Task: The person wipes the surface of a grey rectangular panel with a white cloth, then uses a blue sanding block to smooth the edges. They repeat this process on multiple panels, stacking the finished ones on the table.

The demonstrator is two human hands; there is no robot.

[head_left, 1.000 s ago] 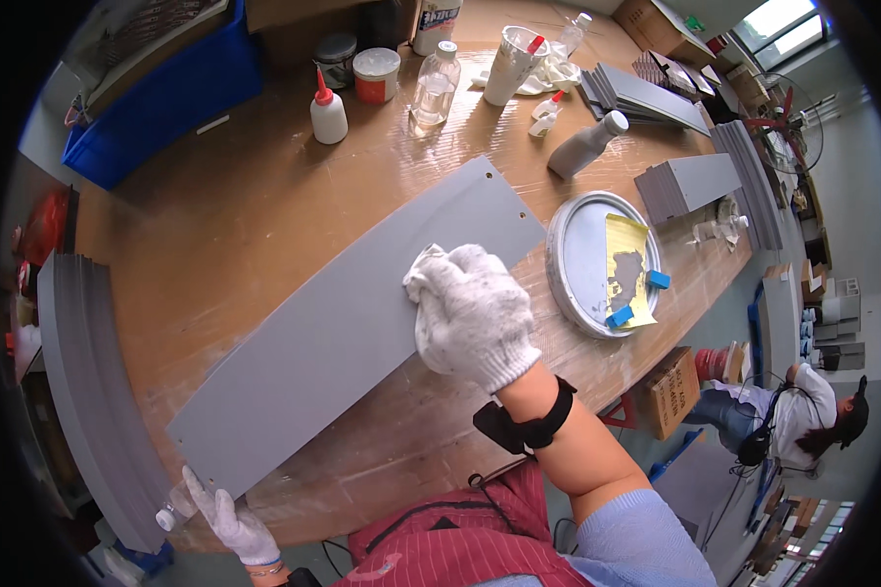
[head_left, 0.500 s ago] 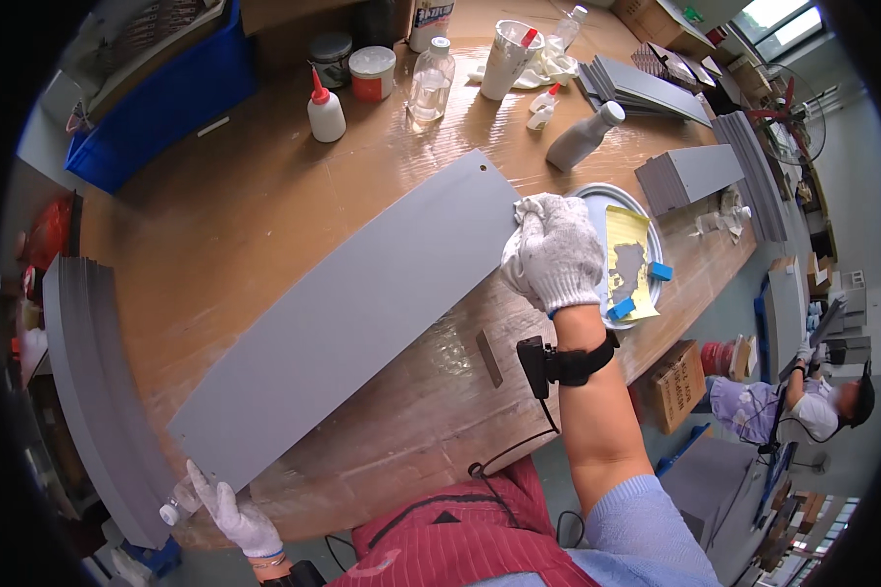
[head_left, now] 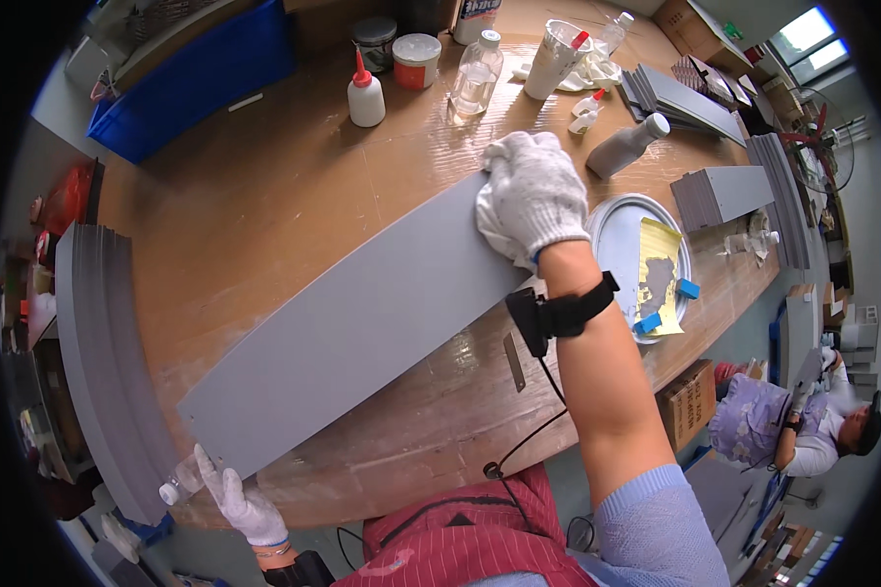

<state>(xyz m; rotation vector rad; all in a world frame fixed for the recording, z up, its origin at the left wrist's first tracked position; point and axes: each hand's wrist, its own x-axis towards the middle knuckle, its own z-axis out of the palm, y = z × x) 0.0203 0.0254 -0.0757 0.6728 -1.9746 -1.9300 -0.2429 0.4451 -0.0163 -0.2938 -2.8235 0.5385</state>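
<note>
A long grey panel (head_left: 352, 323) with gently curved edges lies slantwise across the table. Over its far right end is my right hand (head_left: 535, 191), in a white knitted glove, with the fingers closed on a white cloth (head_left: 500, 243) pressed against the surface. Most of that cloth is hidden under the glove. At the near left end my left hand (head_left: 241, 504), also gloved, touches the panel's edge with its fingers apart and nothing held in them. A clear plastic bottle (head_left: 182, 481) with a white cap lies beside the left fingertips.
A round grey lid (head_left: 612, 245) carries yellow sandpaper (head_left: 659, 249) and blue blocks. Behind the panel stand a red-tipped glue bottle (head_left: 366, 101), a clear bottle (head_left: 476, 80) and a grey bottle (head_left: 628, 147). Stacked grey panels (head_left: 103, 362) flank the left. A co-worker (head_left: 783, 426) stands at right.
My right hand has moved with the cloth to the panel's far end, covering its corner hole. The left hand stays at the near end. The whole view has shifted slightly.
</note>
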